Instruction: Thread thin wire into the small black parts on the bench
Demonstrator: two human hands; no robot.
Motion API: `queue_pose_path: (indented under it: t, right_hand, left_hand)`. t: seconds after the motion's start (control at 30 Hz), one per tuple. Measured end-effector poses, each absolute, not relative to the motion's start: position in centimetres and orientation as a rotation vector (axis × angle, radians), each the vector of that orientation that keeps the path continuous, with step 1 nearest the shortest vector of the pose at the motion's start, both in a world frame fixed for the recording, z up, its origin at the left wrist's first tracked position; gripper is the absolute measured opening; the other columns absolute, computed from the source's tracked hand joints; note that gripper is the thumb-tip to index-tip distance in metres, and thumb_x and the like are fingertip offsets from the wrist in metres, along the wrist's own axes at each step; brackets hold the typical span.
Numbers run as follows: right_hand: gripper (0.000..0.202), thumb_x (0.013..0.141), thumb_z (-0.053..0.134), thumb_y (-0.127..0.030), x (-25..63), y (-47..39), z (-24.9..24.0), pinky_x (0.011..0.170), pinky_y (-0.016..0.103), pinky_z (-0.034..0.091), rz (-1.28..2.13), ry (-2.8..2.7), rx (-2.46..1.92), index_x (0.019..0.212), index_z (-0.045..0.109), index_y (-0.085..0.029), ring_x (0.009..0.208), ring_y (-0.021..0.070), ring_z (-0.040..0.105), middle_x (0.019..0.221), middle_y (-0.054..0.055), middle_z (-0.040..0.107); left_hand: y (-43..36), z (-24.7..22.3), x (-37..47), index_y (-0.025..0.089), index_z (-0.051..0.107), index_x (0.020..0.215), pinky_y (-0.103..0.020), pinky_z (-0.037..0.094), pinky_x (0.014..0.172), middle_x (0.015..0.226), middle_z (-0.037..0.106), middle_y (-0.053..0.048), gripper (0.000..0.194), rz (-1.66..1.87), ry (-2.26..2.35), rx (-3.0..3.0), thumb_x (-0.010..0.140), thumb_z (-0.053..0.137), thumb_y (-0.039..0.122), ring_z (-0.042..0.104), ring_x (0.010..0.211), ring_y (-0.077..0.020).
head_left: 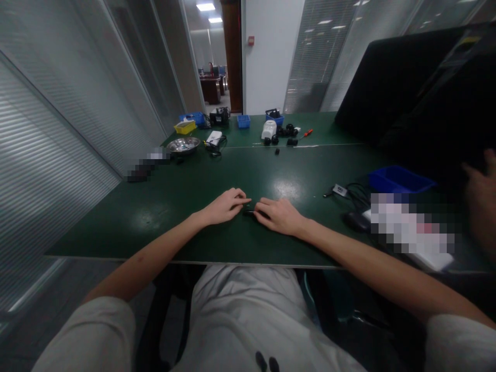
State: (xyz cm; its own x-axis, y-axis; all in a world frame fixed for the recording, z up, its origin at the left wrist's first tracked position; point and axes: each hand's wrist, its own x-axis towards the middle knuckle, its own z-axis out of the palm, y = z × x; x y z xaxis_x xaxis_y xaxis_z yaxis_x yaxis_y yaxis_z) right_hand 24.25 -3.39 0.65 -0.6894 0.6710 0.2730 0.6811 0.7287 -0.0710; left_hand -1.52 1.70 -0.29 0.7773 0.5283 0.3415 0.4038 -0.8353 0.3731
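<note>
My right hand [282, 215] rests on the green table with its thumb and fingers closed on a small black object [248, 212]. The object is thin, with a light glint by my fingertips. Its far end points left, and its kind is too small to make out. Just to the left is my left hand [225, 206], its index finger stretched out above the object and its thumb apart from that finger. Nothing shows between the left fingers.
A cable with a white tag [340, 190], a computer mouse [356, 222] and a blue tray [401, 179] lie to the right. Farther back are a metal bowl [183, 145], a white charger [268, 129] and an orange screwdriver [308, 133]. Another person's hand [482, 201] shows at the right edge.
</note>
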Motion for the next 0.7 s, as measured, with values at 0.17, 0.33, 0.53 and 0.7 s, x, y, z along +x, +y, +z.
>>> queue_pose_path:
  t: [0.17,0.33,0.53,0.7]
  right_hand:
    - [0.03,0.107,0.042,-0.038,24.5,-3.5,0.7,0.06,0.027,0.029,-0.041,-2.605,-0.899,0.105,0.066,-0.019,0.071,0.0126,0.057,0.095,0.005,0.067]
    - [0.029,0.107,0.043,-0.037,24.6,-3.6,0.7,0.06,0.027,0.031,-0.054,-2.608,-0.791,0.105,0.066,-0.019,0.07,0.012,0.056,0.094,0.004,0.067]
    - [0.03,0.107,0.043,-0.038,24.6,-3.4,0.5,0.06,0.026,0.032,-0.039,-2.607,-0.783,0.104,0.066,-0.019,0.071,0.0118,0.057,0.094,0.004,0.067]
    - [0.03,0.107,0.044,-0.038,24.6,-3.4,0.6,0.059,0.027,0.031,-0.026,-2.604,-0.794,0.103,0.066,-0.019,0.069,0.0116,0.056,0.092,0.004,0.066]
  left_hand:
    - [0.8,0.7,-1.6,0.019,0.069,0.13,-0.038,0.045,0.107,0.122,0.061,-0.011,0.038,0.65,0.676,2.601,0.097,0.053,0.015,0.056,0.119,-0.0232]
    - [0.2,0.9,-0.9,0.02,0.073,0.116,-0.038,0.047,0.102,0.118,0.065,-0.01,0.024,0.631,0.615,2.606,0.097,0.064,0.033,0.058,0.114,-0.0239]
    - [1.2,0.6,-1.5,0.021,0.071,0.118,-0.039,0.046,0.105,0.121,0.068,-0.011,0.023,0.635,0.608,2.587,0.1,0.061,0.029,0.06,0.118,-0.023]
    - [1.3,0.6,-1.5,0.023,0.071,0.124,-0.037,0.048,0.102,0.118,0.071,-0.009,0.028,0.561,0.641,2.62,0.103,0.055,0.031,0.064,0.113,-0.022]
